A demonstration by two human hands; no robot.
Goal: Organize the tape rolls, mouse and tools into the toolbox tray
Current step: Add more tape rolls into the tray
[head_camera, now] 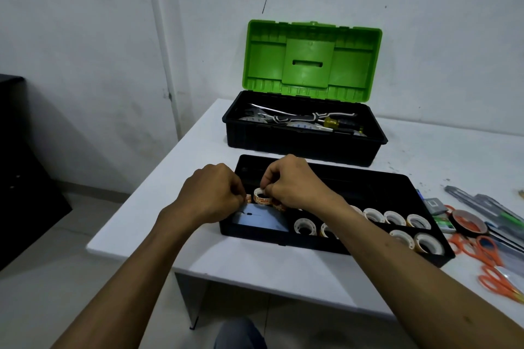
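Observation:
A black toolbox tray lies on the white table in front of me. Several white tape rolls stand in its right compartments. A pale blue mouse rests in the front left compartment. My right hand pinches a small white and orange tape roll over the tray's left part. Another small orange and white roll peeks out at the fingertips of my left hand, which is closed on it. More small rolls are partly hidden under my right hand.
Behind the tray stands an open toolbox with a green lid, holding a screwdriver and other tools. To the right lie orange scissors, a black tape roll, cutters and small packets. The table's left edge is near my left hand.

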